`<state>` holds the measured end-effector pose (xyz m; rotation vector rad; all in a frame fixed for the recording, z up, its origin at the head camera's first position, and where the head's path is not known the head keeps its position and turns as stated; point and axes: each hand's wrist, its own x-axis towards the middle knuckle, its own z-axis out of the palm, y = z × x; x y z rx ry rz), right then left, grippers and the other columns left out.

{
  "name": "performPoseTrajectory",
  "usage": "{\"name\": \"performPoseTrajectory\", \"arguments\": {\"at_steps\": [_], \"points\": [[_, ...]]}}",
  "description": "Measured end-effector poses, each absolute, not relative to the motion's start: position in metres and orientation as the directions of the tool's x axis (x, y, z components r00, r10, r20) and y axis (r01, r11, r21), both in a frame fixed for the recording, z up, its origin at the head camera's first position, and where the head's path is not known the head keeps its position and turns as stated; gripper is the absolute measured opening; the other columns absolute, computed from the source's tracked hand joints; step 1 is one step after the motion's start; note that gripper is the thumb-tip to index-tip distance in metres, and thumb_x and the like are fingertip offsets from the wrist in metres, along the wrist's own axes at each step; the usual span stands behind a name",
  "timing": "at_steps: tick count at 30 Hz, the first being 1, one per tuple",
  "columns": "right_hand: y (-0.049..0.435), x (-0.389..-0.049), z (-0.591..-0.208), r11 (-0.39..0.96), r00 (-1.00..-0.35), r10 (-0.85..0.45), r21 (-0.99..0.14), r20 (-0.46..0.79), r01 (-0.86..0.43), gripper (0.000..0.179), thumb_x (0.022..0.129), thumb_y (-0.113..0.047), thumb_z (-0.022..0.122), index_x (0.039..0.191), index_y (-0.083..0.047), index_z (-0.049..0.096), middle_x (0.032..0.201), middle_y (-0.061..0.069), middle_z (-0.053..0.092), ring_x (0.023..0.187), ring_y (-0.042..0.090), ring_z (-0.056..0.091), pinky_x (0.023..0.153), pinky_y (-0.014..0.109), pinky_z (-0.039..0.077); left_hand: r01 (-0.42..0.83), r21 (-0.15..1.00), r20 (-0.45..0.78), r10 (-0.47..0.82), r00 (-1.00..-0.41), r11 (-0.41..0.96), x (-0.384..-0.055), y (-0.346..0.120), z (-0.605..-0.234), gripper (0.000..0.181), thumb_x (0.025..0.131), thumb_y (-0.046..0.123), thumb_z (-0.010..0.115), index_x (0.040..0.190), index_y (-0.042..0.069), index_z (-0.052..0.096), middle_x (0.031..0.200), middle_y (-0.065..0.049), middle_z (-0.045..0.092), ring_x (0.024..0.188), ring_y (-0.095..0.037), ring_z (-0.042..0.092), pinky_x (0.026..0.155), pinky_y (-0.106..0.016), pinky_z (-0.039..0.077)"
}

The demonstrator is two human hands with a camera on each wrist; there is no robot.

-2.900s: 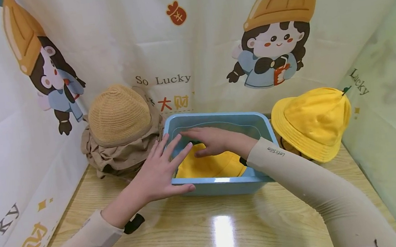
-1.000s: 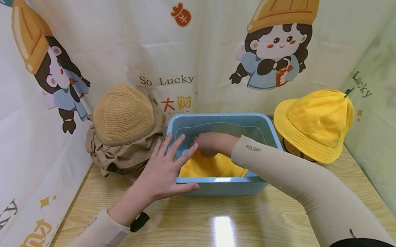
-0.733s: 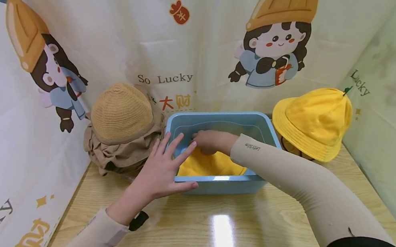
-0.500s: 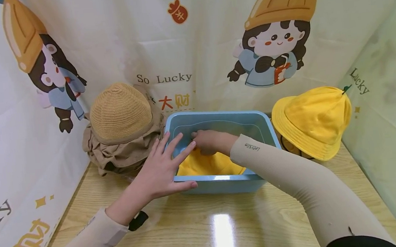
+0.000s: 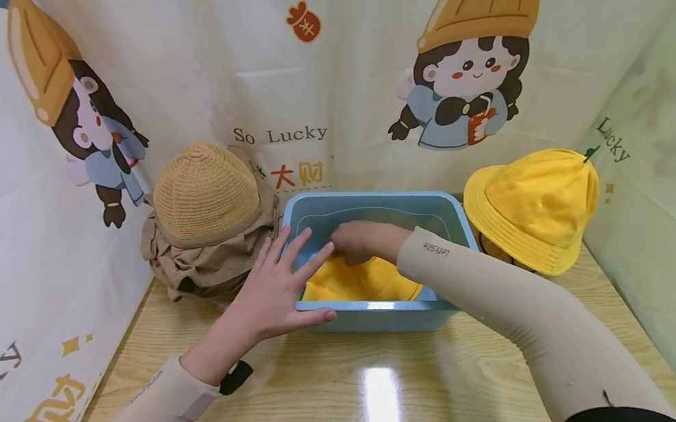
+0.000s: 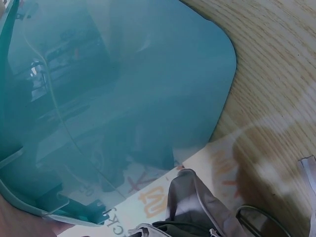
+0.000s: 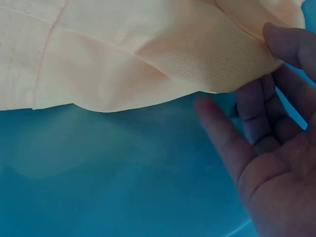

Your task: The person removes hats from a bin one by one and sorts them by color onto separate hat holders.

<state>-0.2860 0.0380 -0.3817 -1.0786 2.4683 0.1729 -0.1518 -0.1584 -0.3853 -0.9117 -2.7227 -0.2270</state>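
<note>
A blue basin (image 5: pixel 379 306) stands on the wooden table, with a yellow cloth hat (image 5: pixel 364 282) lying inside. My left hand (image 5: pixel 269 294) rests at the basin's front left corner with its fingers spread and straight along the rim. In the left wrist view only a bit of that hand (image 6: pixel 22 219) shows beside the rim. My right hand (image 5: pixel 362 239) reaches down into the basin and grips the hat's left end. In the right wrist view, the hat (image 7: pixel 148 54) looks pale, and my right hand (image 7: pixel 269 133) has fingers above and below its edge.
Left of the basin, a tan knitted hat (image 5: pixel 206 194) sits on top of brown gathered cloth (image 5: pixel 214 269). A second yellow hat (image 5: pixel 538 207) stands to the right, propped on something brown. Printed white cloth (image 5: pixel 358 106) hangs close behind and at both sides.
My right hand has gone from hovering with straighter fingers to down in the basin, fingers bent at the hat. Lately it has shifted slightly right. My left hand has stayed at the rim.
</note>
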Motion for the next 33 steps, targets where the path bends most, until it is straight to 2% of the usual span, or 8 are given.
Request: {"name": "performPoseTrajectory", "arguments": {"at_steps": [8,12,15,18,21,28,33], "points": [[0.046,-0.287,-0.377,0.662,-0.568,-0.712,-0.125,-0.414,-0.739,0.017,0.093,-0.014,0.071,0.108,-0.02,0.076,0.104,-0.002,0.056,0.095,0.018,0.052,0.087,0.027,0.049,0.605,0.066,0.283,0.566,-0.774,0.794,-0.151,-0.159,-0.385,0.095,0.081,0.087,0.042,0.159,0.035,0.023,0.163,-0.014,0.023,0.15,-0.047,0.014,0.112,-0.07,0.023],[0.051,-0.289,-0.375,0.688,-0.545,-0.695,-0.212,-0.469,-0.695,0.017,0.092,-0.013,0.07,0.108,-0.019,0.073,0.103,-0.003,0.06,0.094,0.019,0.055,0.083,0.028,0.05,0.606,0.07,0.286,0.566,-0.773,0.792,-0.153,-0.159,-0.386,0.095,0.082,0.087,0.042,0.159,0.034,0.024,0.163,-0.014,0.023,0.149,-0.047,0.016,0.111,-0.071,0.024],[0.054,-0.29,-0.37,0.706,-0.537,-0.679,-0.244,-0.5,-0.665,0.039,0.09,-0.015,0.074,0.127,-0.022,0.064,0.115,-0.002,0.064,0.1,0.019,0.057,0.09,0.032,0.051,0.604,0.072,0.286,0.564,-0.775,0.794,-0.153,-0.159,-0.387,0.095,0.081,0.086,0.044,0.159,0.034,0.024,0.163,-0.014,0.023,0.149,-0.047,0.015,0.111,-0.071,0.024],[0.059,-0.29,-0.363,0.72,-0.547,-0.664,-0.236,-0.51,-0.653,0.066,0.085,-0.018,0.08,0.143,-0.031,0.05,0.133,-0.002,0.059,0.11,0.019,0.054,0.099,0.038,0.049,0.602,0.073,0.287,0.561,-0.776,0.795,-0.153,-0.159,-0.387,0.095,0.081,0.085,0.047,0.159,0.036,0.023,0.164,-0.013,0.022,0.15,-0.046,0.013,0.112,-0.07,0.022],[0.062,-0.291,-0.357,0.735,-0.563,-0.646,-0.22,-0.516,-0.642,0.078,0.083,-0.018,0.083,0.147,-0.039,0.044,0.139,-0.004,0.056,0.113,0.018,0.052,0.102,0.041,0.047,0.602,0.076,0.285,0.561,-0.777,0.795,-0.153,-0.16,-0.388,0.095,0.081,0.085,0.048,0.159,0.036,0.023,0.164,-0.013,0.021,0.15,-0.046,0.012,0.112,-0.07,0.023],[0.068,-0.293,-0.347,0.686,-0.547,-0.705,-0.237,-0.452,-0.688,0.052,0.083,-0.018,0.083,0.131,-0.024,0.063,0.125,-0.006,0.064,0.106,0.017,0.056,0.099,0.035,0.05,0.611,0.082,0.3,0.565,-0.769,0.788,-0.153,-0.16,-0.387,0.095,0.081,0.085,0.047,0.159,0.035,0.025,0.163,-0.014,0.023,0.15,-0.046,0.014,0.112,-0.07,0.023],[0.075,-0.292,-0.332,0.656,-0.544,-0.743,-0.259,-0.391,-0.709,0.042,0.084,-0.018,0.081,0.123,-0.023,0.067,0.116,-0.006,0.066,0.103,0.019,0.057,0.096,0.036,0.05,0.617,0.08,0.306,0.57,-0.763,0.783,-0.153,-0.16,-0.388,0.094,0.081,0.083,0.049,0.159,0.035,0.025,0.163,-0.014,0.023,0.15,-0.046,0.014,0.113,-0.069,0.022]]}}
